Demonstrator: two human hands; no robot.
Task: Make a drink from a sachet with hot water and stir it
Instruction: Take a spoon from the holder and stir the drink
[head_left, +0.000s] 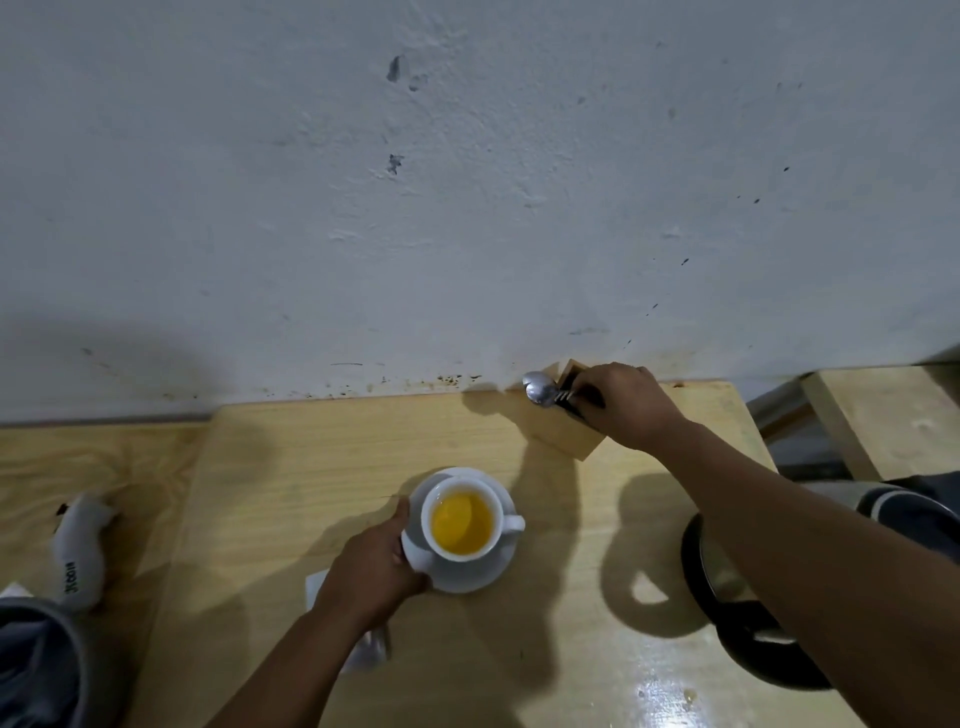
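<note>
A white cup full of yellow-orange liquid stands on a white saucer in the middle of the wooden table. My left hand grips the saucer's left rim. My right hand is at the wooden cutlery holder by the wall, its fingers closed around utensil handles. A spoon and a fork stick out leftward from the holder beside my fingers. A torn white sachet lies under my left forearm, mostly hidden.
A black kettle stands at the right under my right forearm. A crumpled white wrapper lies on the left. A grey container sits at the bottom left corner. A white wall closes off the back.
</note>
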